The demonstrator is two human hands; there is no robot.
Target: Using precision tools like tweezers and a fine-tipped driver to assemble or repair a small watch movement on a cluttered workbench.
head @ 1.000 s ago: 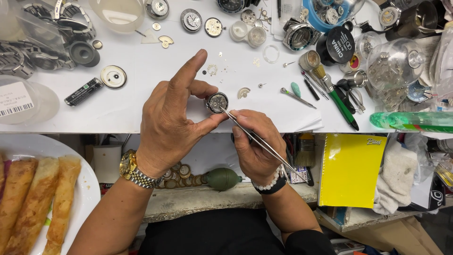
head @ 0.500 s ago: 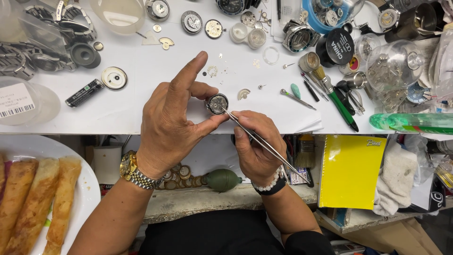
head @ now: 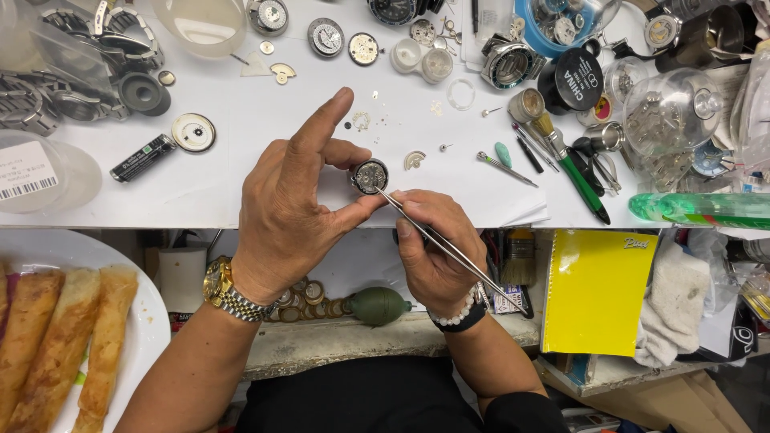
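At the bottom left of the frame a white plate (head: 148,337) carries golden rolled pastries (head: 60,341). Above it, near the middle, the left hand (head: 293,216), a gold wristwatch (head: 224,290) on its wrist, pinches a small round watch movement (head: 370,176) between thumb and middle finger, index finger raised. The movement sits just over the front edge of the white workbench (head: 241,172), centre frame. The right hand (head: 437,248), wearing a bead bracelet, is closed around slim metal tweezers (head: 449,247), whose tips touch the movement's lower right rim. A green rubber blower (head: 377,305) lies on the lower ledge between the wrists, and a yellow notebook (head: 597,293) hangs at lower right. Farther up, loose watch dials, cases and a green-handled brush (head: 573,164) crowd the bench's far side.
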